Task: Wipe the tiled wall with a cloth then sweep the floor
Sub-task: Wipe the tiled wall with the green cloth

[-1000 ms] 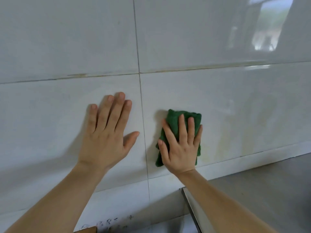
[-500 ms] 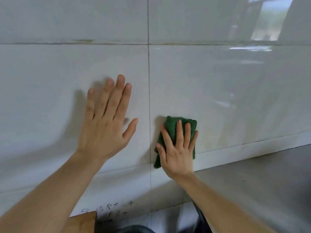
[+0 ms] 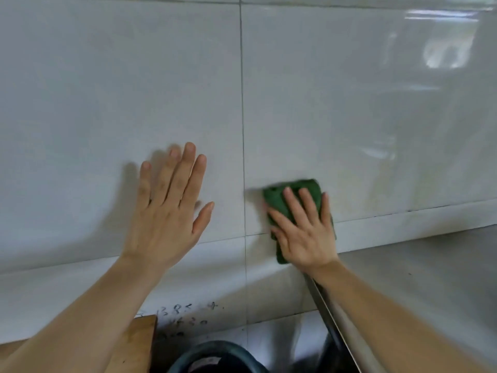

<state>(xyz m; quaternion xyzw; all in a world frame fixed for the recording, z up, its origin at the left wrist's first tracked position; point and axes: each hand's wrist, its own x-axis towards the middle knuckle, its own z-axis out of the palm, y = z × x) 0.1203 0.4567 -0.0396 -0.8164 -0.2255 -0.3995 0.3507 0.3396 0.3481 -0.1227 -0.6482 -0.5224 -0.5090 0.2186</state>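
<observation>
The glossy white tiled wall fills most of the view, with grey grout lines crossing it. A folded green cloth lies flat against the wall near the bottom of the large right tile. My right hand presses it to the wall with straight, spread fingers. Left of the vertical grout line, my left hand rests flat on the neighbouring tile with its fingers straight and thumb out. No broom is in view.
A grey steel counter runs along the wall at the lower right, its edge slanting down below my right wrist. A wooden board sits at the bottom left. A dark round bucket rim shows at the bottom centre. Handwritten digits mark the low tile.
The view has tilted down, so the upper grout line has risen out of sight. My right hand has slid the cloth down the wall toward the low tile strip. My left hand stays flat.
</observation>
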